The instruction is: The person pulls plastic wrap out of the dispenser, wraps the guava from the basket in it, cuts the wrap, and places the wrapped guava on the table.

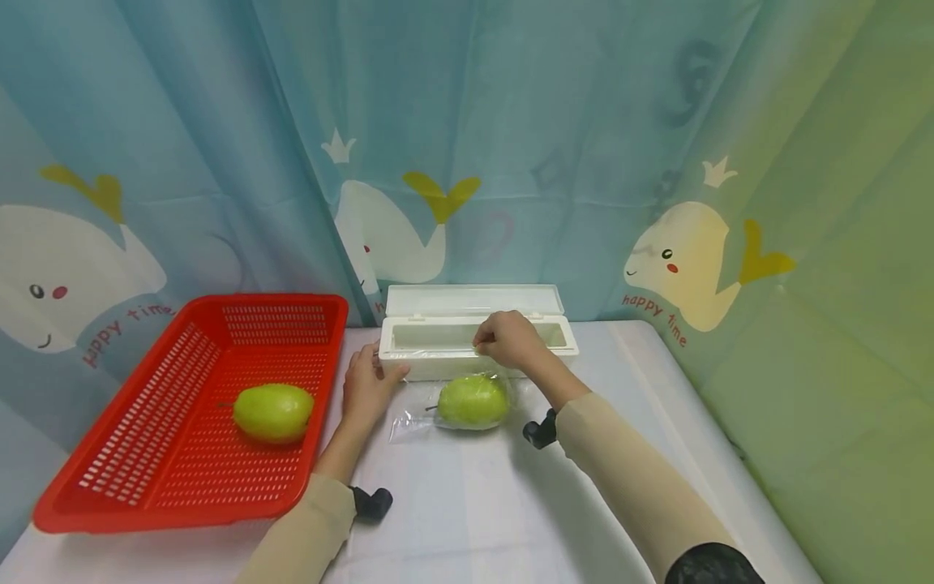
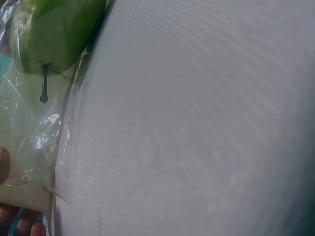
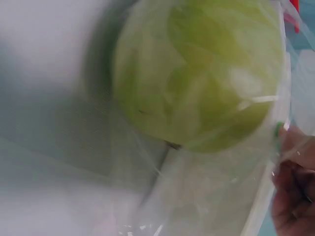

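A white lidded box point(image 1: 416, 371), which looks like a cling film dispenser, stands with its lid point(image 1: 474, 301) raised at the back. My left hand point(image 1: 367, 389) grips its left end, thumb in front and fingers round the side. Clear film point(image 1: 410, 423) spreads from the box's front edge over a green pear point(image 1: 473, 402) on the table, its stem pointing left. At the box's front rim, my right hand point(image 1: 508, 339) pinches a small green piece point(image 3: 279, 129), mostly hidden by the fingers. In the left wrist view the film point(image 2: 37, 132) is wrinkled around the pear's stem.
A red plastic basket point(image 1: 182, 519) stands at the left with another green pear point(image 1: 273, 413) inside. Behind the white table point(image 1: 467, 527) hangs a blue curtain point(image 1: 511, 146) with whale prints. A greenish curtain point(image 1: 824, 341) borders the right side.
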### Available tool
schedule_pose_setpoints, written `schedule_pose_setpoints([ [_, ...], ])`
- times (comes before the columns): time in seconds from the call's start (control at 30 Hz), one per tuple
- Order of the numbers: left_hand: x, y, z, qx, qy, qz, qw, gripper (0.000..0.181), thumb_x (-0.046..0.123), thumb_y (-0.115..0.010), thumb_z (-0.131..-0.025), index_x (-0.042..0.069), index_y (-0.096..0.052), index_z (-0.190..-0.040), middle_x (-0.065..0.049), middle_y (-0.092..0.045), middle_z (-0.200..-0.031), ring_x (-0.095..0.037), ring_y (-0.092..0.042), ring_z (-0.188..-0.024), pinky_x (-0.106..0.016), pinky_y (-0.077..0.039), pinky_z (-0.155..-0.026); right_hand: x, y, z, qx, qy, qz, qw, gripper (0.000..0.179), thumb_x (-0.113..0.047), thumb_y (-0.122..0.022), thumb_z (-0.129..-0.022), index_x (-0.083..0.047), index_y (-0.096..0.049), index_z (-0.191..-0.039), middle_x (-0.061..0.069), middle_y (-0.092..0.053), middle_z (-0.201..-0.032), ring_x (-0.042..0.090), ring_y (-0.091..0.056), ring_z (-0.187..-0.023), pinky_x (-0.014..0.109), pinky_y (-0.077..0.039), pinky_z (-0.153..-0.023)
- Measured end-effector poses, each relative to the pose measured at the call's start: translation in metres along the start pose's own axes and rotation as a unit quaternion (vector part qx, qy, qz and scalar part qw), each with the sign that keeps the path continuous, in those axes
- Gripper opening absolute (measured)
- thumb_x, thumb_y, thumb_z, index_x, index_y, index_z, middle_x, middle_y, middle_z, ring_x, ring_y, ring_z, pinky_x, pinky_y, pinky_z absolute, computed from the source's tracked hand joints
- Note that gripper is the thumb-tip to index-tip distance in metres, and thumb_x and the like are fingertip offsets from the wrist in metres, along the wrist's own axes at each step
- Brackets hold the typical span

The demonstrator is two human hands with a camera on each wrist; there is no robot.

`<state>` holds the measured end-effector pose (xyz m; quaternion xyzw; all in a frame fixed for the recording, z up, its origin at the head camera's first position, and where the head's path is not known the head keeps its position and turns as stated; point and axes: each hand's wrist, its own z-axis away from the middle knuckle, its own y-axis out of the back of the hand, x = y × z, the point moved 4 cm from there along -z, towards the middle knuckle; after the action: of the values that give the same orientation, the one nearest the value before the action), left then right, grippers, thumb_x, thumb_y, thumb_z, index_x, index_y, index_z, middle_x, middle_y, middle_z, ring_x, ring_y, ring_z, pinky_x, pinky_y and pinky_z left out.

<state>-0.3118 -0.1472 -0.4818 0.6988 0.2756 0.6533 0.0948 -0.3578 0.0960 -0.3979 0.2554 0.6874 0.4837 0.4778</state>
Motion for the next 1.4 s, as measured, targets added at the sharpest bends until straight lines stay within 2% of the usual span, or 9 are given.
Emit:
schedule_pose_setpoints([
  [0.23,-0.001,0.002,0.001,-0.001,0.005,0.008,1.0000,0.057,0.027,-0.077,-0.088,0.006,-0.051,-0.135,-0.017,-0.054,-0.121,-0.033,-0.055,-0.106,-0.048,-0.047,-0.091,-0.014,-0.012,-0.005,-0.007,-0.013,-0.021,0.9997,0.006,-0.018,-0.074,-0.090,-0.013,-0.078,-0.091,-0.002,-0.074,-0.089,0.013,-0.064,-0.082,0.032,-0.054,-0.080],
  [0.47,0.002,-0.001,0.004,0.006,-0.014,0.004,0.9999,0.057,0.023,-0.079,-0.086,0.004,-0.052,-0.133,-0.021,-0.055,-0.118,-0.035,-0.056,-0.104,-0.048,-0.048,-0.088,-0.062,-0.034,-0.021,0.023,0.051,0.016,0.9983,0.009,-0.021,-0.075,-0.089,-0.014,-0.079,-0.093,-0.001,-0.075,-0.093,0.015,-0.067,-0.088,0.031,-0.055,-0.081],
  [0.67,0.003,0.002,0.004,0.021,-0.022,-0.010,0.9995,0.056,0.020,-0.078,-0.085,0.004,-0.053,-0.133,-0.021,-0.055,-0.115,-0.036,-0.056,-0.101,-0.050,-0.047,-0.087,-0.094,-0.051,-0.038,0.025,0.050,0.016,0.9983,0.009,-0.021,-0.074,-0.091,-0.014,-0.079,-0.094,-0.001,-0.076,-0.096,0.016,-0.068,-0.093,0.031,-0.054,-0.085],
  [0.87,0.002,0.004,0.004,0.050,-0.049,-0.034,0.9970,0.051,0.013,-0.075,-0.082,0.000,-0.057,-0.128,-0.020,-0.055,-0.102,-0.037,-0.057,-0.091,-0.052,-0.047,-0.081,-0.120,-0.068,-0.047,0.069,0.058,0.046,0.9949,0.011,-0.017,-0.073,-0.091,-0.019,-0.081,-0.098,-0.004,-0.075,-0.097,0.017,-0.067,-0.097,0.029,-0.055,-0.084],
  [0.97,0.001,0.003,0.007,0.041,-0.050,-0.034,0.9973,0.056,0.012,-0.073,-0.085,0.001,-0.054,-0.136,-0.022,-0.056,-0.109,-0.039,-0.057,-0.097,-0.055,-0.047,-0.086,-0.118,-0.071,-0.042,0.075,0.075,0.057,0.9927,0.015,-0.017,-0.070,-0.093,-0.019,-0.080,-0.103,-0.003,-0.075,-0.099,0.019,-0.066,-0.098,0.030,-0.054,-0.084],
  [1.07,0.001,0.001,0.011,0.026,-0.059,-0.029,0.9975,0.062,0.011,-0.071,-0.087,0.001,-0.049,-0.144,-0.024,-0.056,-0.119,-0.039,-0.059,-0.103,-0.055,-0.047,-0.092,-0.109,-0.067,-0.031,0.073,0.118,0.073,0.9876,0.024,-0.019,-0.065,-0.097,-0.019,-0.074,-0.119,0.001,-0.073,-0.111,0.022,-0.065,-0.103,0.034,-0.052,-0.090],
  [1.17,0.002,0.000,0.017,0.020,-0.068,-0.012,0.9974,0.065,0.011,-0.072,-0.087,0.001,-0.046,-0.146,-0.025,-0.055,-0.123,-0.038,-0.060,-0.105,-0.054,-0.046,-0.093,-0.092,-0.055,-0.015,0.083,0.143,0.062,0.9842,0.035,-0.020,-0.062,-0.099,-0.017,-0.065,-0.133,0.007,-0.069,-0.121,0.028,-0.062,-0.108,0.041,-0.050,-0.094],
  [1.3,0.002,0.002,0.023,0.037,-0.058,0.025,0.9973,0.062,0.007,-0.074,-0.085,0.001,-0.048,-0.141,-0.023,-0.056,-0.121,-0.037,-0.063,-0.102,-0.051,-0.049,-0.093,-0.067,-0.035,0.001,0.114,0.125,0.006,0.9856,0.036,-0.017,-0.065,-0.097,-0.013,-0.064,-0.132,0.012,-0.066,-0.122,0.032,-0.060,-0.110,0.046,-0.049,-0.096],
  [1.4,-0.001,0.002,0.027,0.036,-0.020,0.051,0.9979,0.066,0.003,-0.074,-0.084,0.003,-0.042,-0.142,-0.023,-0.053,-0.121,-0.036,-0.065,-0.095,-0.048,-0.053,-0.089,-0.049,-0.026,0.011,0.126,0.100,-0.013,0.9869,0.030,-0.018,-0.067,-0.096,-0.012,-0.068,-0.125,0.010,-0.066,-0.121,0.031,-0.059,-0.111,0.045,-0.048,-0.097],
])
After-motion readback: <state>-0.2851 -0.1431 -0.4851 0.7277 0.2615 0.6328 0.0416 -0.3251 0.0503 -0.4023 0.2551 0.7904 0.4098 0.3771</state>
